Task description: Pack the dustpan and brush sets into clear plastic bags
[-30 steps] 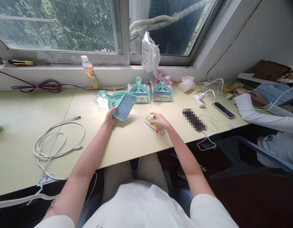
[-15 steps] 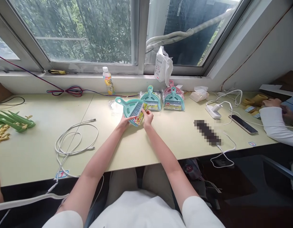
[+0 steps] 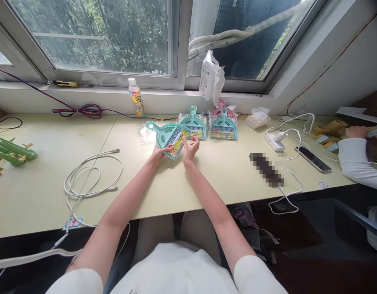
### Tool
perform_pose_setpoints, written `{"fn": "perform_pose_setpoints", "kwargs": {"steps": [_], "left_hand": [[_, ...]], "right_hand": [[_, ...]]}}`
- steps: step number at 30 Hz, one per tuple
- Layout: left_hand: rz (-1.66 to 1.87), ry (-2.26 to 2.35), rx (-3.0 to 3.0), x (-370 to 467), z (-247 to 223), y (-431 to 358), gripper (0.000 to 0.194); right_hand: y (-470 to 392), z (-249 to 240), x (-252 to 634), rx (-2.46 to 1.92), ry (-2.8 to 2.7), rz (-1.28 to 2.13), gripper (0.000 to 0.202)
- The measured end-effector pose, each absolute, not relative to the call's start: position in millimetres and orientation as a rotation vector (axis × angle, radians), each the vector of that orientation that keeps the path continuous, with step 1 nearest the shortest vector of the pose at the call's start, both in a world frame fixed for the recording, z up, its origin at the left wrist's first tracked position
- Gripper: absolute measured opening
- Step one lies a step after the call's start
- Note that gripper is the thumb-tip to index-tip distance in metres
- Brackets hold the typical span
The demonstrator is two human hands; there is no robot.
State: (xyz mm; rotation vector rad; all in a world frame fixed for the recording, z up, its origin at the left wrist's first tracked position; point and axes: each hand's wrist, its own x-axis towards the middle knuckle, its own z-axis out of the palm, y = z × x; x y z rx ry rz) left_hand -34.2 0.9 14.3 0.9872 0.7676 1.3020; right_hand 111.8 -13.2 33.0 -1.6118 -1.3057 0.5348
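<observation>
My left hand (image 3: 159,153) grips the lower left edge of a teal dustpan (image 3: 162,134), which is tilted above the table with its handle to the upper left. A brush with blue bristles and a yellow printed label (image 3: 178,143) lie across its front. At the label's right edge is my right hand (image 3: 191,150), its fingers partly spread and its thumb close to the label; whether it touches is too small to tell. Behind stand a wrapped teal dustpan set (image 3: 193,121), another teal set (image 3: 223,124) and a pink one (image 3: 221,104).
A bottle (image 3: 136,98) and a tissue pack (image 3: 258,118) are at the back. White cables (image 3: 93,188) lie left, near green plastic parts (image 3: 15,151). On the right are a power adapter (image 3: 276,141), a phone (image 3: 313,159) and another person's arm (image 3: 356,157).
The fingers of my right hand have spread from their pinch on the label. The label now lies flatter along the brush. The whole view has shifted slightly.
</observation>
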Motion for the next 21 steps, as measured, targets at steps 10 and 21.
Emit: {"fn": "perform_pose_setpoints", "kwargs": {"steps": [10, 21], "left_hand": [[1.277, 0.694, 1.014, -40, 22, 1, 0.06], [1.648, 1.477, 1.445, -92, 24, 14, 0.044]], "right_hand": [[-14, 34, 121, -1.027, -0.81, 1.336, 0.022], [-12, 34, 146, -1.078, -0.696, 1.221, 0.025]]}}
